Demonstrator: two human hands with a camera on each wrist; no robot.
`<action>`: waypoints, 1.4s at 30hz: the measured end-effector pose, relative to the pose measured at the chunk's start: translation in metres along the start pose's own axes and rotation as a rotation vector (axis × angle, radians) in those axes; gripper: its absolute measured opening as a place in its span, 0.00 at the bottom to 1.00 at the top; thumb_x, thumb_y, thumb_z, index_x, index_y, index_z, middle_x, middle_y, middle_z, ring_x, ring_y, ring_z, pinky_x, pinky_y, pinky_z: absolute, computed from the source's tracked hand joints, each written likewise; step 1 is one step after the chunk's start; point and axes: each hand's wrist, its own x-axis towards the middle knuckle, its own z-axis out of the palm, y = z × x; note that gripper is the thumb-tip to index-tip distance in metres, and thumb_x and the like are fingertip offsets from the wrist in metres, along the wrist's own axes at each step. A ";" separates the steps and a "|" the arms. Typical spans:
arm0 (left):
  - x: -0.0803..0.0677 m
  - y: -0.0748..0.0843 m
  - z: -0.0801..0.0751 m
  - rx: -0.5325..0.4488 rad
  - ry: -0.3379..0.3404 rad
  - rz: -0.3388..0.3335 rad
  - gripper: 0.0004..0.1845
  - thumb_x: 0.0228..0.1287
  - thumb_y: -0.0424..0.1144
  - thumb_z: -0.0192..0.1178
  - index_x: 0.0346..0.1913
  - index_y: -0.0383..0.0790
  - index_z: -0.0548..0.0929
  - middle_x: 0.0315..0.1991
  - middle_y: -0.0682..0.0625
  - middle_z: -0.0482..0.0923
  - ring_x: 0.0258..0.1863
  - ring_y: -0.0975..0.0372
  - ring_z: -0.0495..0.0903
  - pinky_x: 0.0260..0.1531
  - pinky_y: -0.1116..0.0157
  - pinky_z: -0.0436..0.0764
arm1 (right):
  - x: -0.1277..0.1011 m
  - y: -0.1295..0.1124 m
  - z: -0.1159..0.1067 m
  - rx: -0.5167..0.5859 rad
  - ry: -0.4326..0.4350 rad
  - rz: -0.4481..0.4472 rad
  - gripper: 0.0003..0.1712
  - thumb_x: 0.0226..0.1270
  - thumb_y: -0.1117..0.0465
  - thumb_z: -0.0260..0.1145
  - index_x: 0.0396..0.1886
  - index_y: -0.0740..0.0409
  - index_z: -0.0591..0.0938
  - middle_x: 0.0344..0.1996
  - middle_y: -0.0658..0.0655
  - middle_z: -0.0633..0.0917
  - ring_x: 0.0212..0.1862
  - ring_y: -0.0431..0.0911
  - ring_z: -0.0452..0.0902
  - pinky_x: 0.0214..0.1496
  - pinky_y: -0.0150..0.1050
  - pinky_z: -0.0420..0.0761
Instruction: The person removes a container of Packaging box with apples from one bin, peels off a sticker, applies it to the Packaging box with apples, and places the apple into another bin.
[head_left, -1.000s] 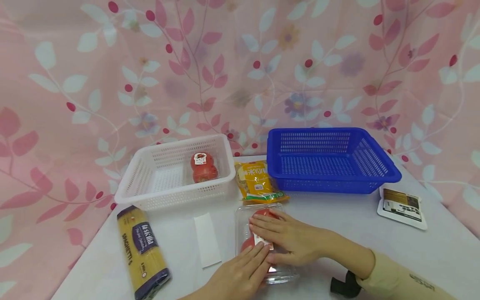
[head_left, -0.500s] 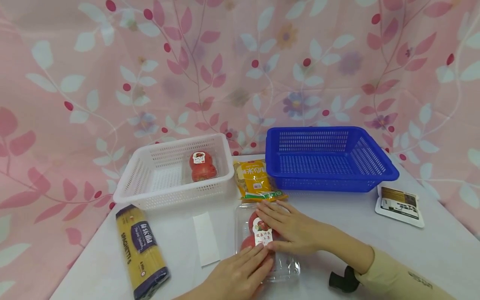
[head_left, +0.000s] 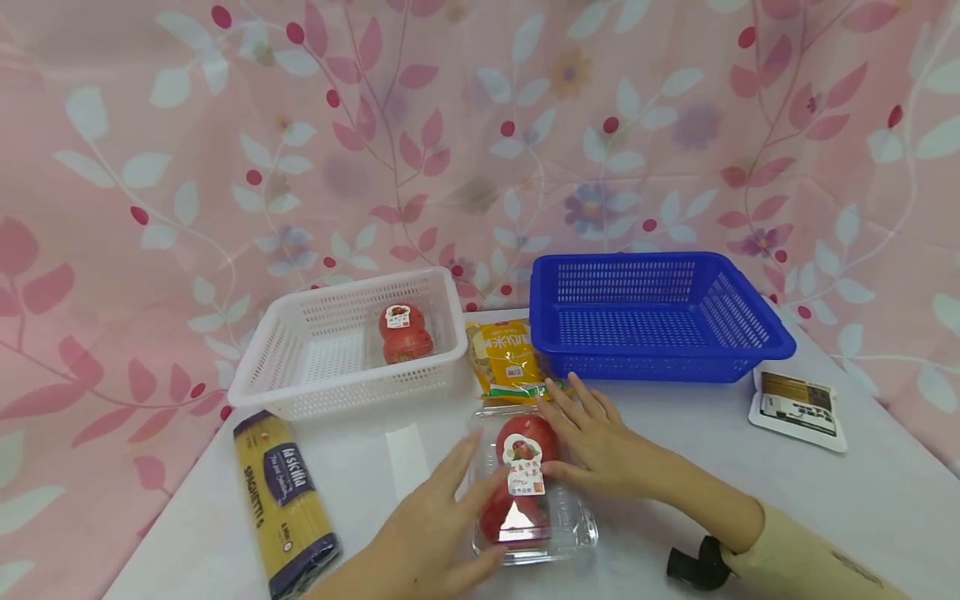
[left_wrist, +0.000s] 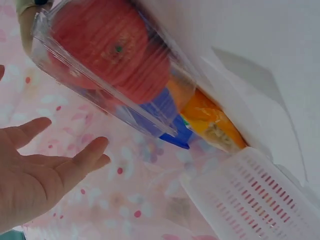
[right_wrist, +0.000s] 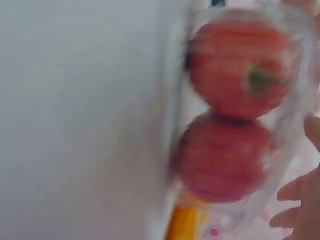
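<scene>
A clear plastic clamshell box (head_left: 573, 527) of red apples (head_left: 495, 518) stands at the front middle of the table, its lid down. On the lid sits a white label (head_left: 527, 477) with a printed picture and writing. My left hand (head_left: 423, 527) hovers by the box's left side, fingers spread; the left wrist view shows this hand (left_wrist: 42, 175) apart from the box (left_wrist: 107, 95). My right hand (head_left: 600, 446) is at the box's right side with fingers extended; whether it touches the lid I cannot tell. In the right wrist view the apples (right_wrist: 225, 160) are blurred.
A white basket (head_left: 352, 392) holds another labelled apple box (head_left: 407, 343). Right of it are a yellow food bag (head_left: 510, 358), a blue basket (head_left: 652, 367) and a white-edged packet (head_left: 798, 412). A spaghetti pack (head_left: 285, 500) and a white paper strip (head_left: 407, 458) lie left.
Both hands have come away from the label they were pressing and smoothing. The left hand has lifted and moved left; the right has shifted right. The label is now fully visible.
</scene>
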 end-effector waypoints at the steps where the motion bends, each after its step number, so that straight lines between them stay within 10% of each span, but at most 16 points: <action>1: -0.002 -0.002 0.000 -0.013 -0.030 -0.082 0.41 0.53 0.61 0.58 0.68 0.49 0.61 0.71 0.44 0.45 0.64 0.51 0.60 0.44 0.55 0.78 | -0.002 -0.002 -0.002 0.021 0.001 0.026 0.45 0.63 0.34 0.49 0.71 0.55 0.54 0.71 0.61 0.47 0.70 0.62 0.32 0.62 0.65 0.48; 5: -0.007 -0.010 0.003 0.029 -0.089 -0.281 0.49 0.50 0.71 0.51 0.72 0.54 0.49 0.72 0.46 0.40 0.64 0.50 0.59 0.40 0.53 0.79 | -0.009 -0.013 -0.011 0.094 0.013 0.094 0.46 0.62 0.34 0.51 0.72 0.52 0.51 0.72 0.57 0.45 0.69 0.63 0.33 0.60 0.67 0.51; 13: -0.009 -0.015 0.018 0.048 -0.145 -0.381 0.53 0.47 0.77 0.46 0.72 0.49 0.49 0.70 0.44 0.50 0.52 0.52 0.74 0.26 0.57 0.80 | -0.030 -0.028 -0.014 0.137 -0.025 0.128 0.45 0.62 0.33 0.50 0.71 0.55 0.54 0.71 0.58 0.49 0.68 0.62 0.48 0.54 0.64 0.62; 18: -0.007 -0.012 0.022 -0.098 -0.271 -0.370 0.52 0.48 0.76 0.45 0.72 0.52 0.47 0.72 0.45 0.44 0.54 0.50 0.73 0.31 0.52 0.81 | -0.036 -0.032 -0.009 0.217 -0.091 0.120 0.46 0.60 0.32 0.51 0.72 0.48 0.53 0.71 0.56 0.50 0.66 0.56 0.57 0.54 0.59 0.68; 25: 0.001 -0.006 0.023 -0.150 -0.260 -0.293 0.49 0.49 0.71 0.52 0.71 0.50 0.53 0.71 0.44 0.48 0.60 0.51 0.67 0.42 0.54 0.79 | -0.034 -0.036 -0.001 0.290 -0.168 0.142 0.46 0.57 0.29 0.50 0.72 0.37 0.48 0.72 0.51 0.46 0.64 0.57 0.59 0.52 0.58 0.71; 42: 0.008 0.002 0.021 -0.205 -0.187 -0.284 0.48 0.48 0.64 0.61 0.67 0.40 0.60 0.67 0.38 0.52 0.54 0.50 0.71 0.44 0.54 0.77 | -0.028 -0.046 0.003 0.243 0.023 0.105 0.43 0.57 0.33 0.57 0.66 0.52 0.64 0.67 0.59 0.59 0.60 0.54 0.64 0.53 0.53 0.72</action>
